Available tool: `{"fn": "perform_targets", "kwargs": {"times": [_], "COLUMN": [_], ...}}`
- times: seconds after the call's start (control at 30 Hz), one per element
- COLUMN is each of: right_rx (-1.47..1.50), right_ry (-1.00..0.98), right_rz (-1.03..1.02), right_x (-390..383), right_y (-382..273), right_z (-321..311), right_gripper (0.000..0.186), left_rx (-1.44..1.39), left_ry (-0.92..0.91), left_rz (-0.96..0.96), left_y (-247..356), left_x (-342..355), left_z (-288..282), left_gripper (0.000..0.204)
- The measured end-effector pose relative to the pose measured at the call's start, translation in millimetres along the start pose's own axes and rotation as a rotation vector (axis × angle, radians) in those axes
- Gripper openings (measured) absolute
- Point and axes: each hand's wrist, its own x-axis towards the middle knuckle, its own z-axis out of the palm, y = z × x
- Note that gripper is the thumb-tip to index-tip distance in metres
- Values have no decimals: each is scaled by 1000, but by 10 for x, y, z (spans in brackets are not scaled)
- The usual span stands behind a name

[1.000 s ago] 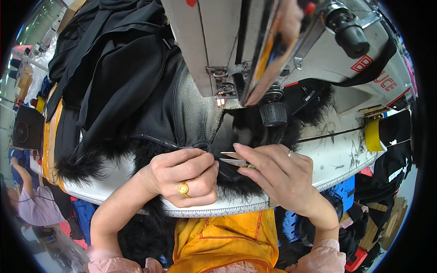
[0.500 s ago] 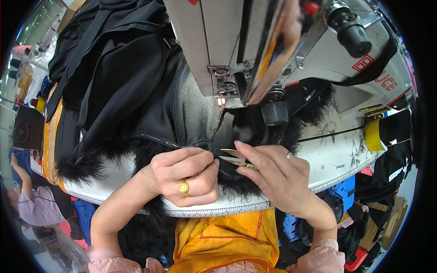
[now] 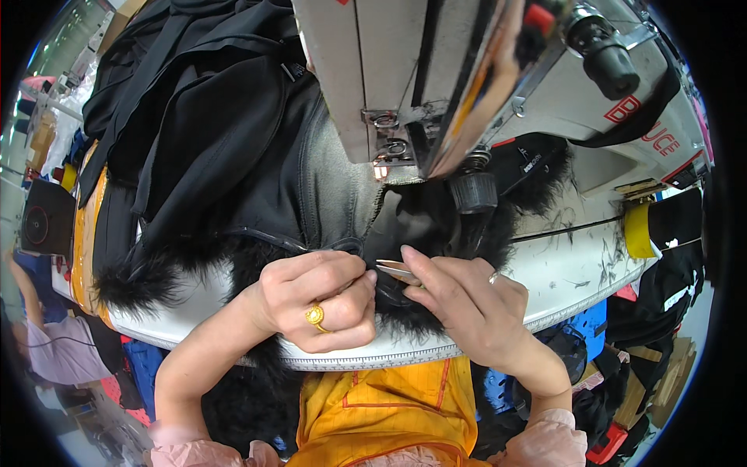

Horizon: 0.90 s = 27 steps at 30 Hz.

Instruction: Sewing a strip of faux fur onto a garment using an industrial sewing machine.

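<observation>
Your left hand, fingers curled in a pinch, grips the smooth, folded black cloth garment, which lies on the curved white tabletop, partly under one pale sewing machine; its edges carry shaggy, fur-like black trim. Your right hand holds one pair of small silver metal snips, two pointed blades nearly together, just beside the left hand.

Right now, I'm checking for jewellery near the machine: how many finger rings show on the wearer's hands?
2: a gold ring on the left hand and a silver-coloured ring on the right hand. Others could be hidden where the hands curl.
</observation>
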Motion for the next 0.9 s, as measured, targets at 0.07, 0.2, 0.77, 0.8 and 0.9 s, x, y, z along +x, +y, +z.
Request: {"fn": "perform_targets", "kwargs": {"times": [0.07, 0.2, 0.77, 0.8, 0.9], "right_rx": [19, 47, 110, 111, 105], "right_ry": [-3, -19, -24, -21, -15], "right_rz": [5, 19, 24, 24, 17], "right_x": [0, -5, 11, 13, 20], "right_y": [-2, 3, 29, 31, 32], "right_z": [-2, -4, -18, -15, -5], "right_gripper": [43, 44, 48, 48, 47], "left_rx": [-5, 17, 19, 26, 25], "left_ry": [4, 14, 14, 16, 7], "left_rz": [1, 0, 19, 16, 20], "left_y": [-1, 0, 2, 2, -1], "left_x": [1, 1, 3, 2, 3], "left_z": [3, 7, 13, 13, 8], "left_gripper": [18, 17, 17, 17, 18]}}
